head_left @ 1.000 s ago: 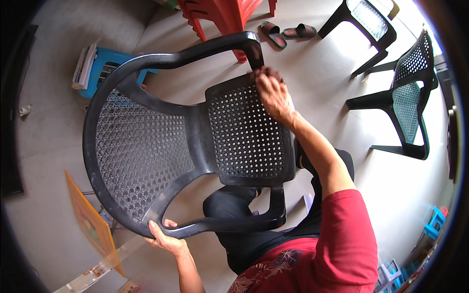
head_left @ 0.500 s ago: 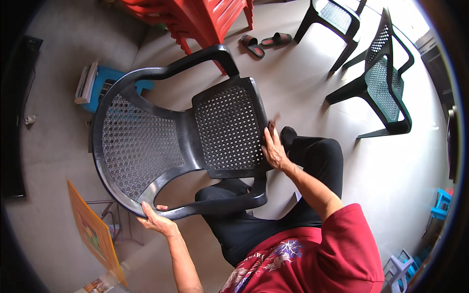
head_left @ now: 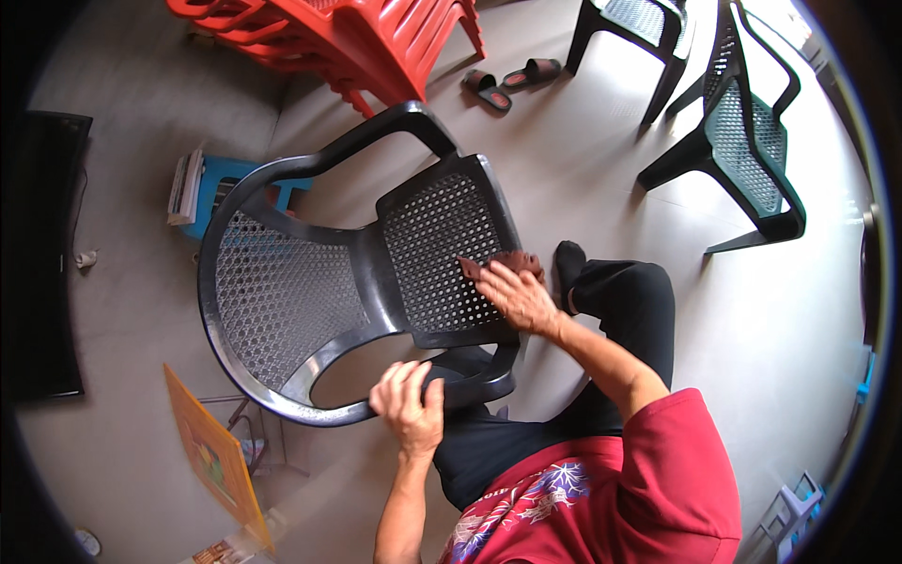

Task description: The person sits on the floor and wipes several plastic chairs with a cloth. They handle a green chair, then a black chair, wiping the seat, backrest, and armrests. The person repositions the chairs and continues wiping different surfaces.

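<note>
A black plastic armchair [head_left: 366,273] with a perforated seat and back lies tipped in front of me, its back to the left and its seat close to my legs. My left hand [head_left: 411,404] is curled over the near armrest, fingers on top and thumb to the side. On the seat's right part rests a brown cloth [head_left: 517,262], bunched up and partly hidden. My right hand [head_left: 521,299] presses that cloth against the perforated seat, with the fingers pointing left.
Red stacked plastic chairs [head_left: 376,47] stand at the top, with slippers [head_left: 487,92] beside them. A green armchair [head_left: 747,141] and another dark chair [head_left: 639,19] are at upper right. Left lie a blue stool [head_left: 214,179], books [head_left: 186,188], an orange-framed picture [head_left: 211,442] and a flat black screen [head_left: 52,254].
My left hand has shifted right along the armrest from the chair back's edge. The right hand has moved from the seat's front edge onto the seat, with the brown cloth now showing.
</note>
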{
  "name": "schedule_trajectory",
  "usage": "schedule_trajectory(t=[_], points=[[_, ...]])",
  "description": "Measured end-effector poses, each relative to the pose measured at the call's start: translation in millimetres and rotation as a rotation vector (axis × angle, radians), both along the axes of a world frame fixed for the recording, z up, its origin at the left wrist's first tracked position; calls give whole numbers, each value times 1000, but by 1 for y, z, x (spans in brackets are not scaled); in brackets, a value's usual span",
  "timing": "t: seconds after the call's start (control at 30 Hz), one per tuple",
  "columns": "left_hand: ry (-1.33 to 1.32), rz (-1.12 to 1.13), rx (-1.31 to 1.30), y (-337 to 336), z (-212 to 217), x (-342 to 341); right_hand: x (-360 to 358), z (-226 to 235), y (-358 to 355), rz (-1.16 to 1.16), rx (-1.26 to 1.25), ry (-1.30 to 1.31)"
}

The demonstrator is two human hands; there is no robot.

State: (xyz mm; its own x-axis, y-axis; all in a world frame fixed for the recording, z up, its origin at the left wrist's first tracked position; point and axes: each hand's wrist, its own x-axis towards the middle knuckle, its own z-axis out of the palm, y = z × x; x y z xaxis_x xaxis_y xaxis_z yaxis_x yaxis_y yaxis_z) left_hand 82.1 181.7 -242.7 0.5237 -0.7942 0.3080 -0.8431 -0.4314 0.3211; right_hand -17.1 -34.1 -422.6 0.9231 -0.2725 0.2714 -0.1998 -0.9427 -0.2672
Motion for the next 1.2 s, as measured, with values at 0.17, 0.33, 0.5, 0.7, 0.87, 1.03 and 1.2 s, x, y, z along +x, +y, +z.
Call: schedule_trajectory(t=[0.17,0.33,0.5,0.7,0.87,1.03,1.2], points=[[-8,66,105,-15,-19,1,50,-5,-36,-102,-93,1],[-70,12,13,-1,-36,7,72,-5,18,381,98,45],[-48,16,-5,-2,-36,7,140,-17,62,323,465,69],[-37,14,-7,-1,-42,8,248,-25,108,-108,808,-136],[-61,11,3,0,-40,9,164,-29,114,362,410,-34],[-75,13,9,1,-40,8,107,-19,77,678,323,185],[-114,12,-33,-1,-42,7,37,-5,14,647,384,233]])
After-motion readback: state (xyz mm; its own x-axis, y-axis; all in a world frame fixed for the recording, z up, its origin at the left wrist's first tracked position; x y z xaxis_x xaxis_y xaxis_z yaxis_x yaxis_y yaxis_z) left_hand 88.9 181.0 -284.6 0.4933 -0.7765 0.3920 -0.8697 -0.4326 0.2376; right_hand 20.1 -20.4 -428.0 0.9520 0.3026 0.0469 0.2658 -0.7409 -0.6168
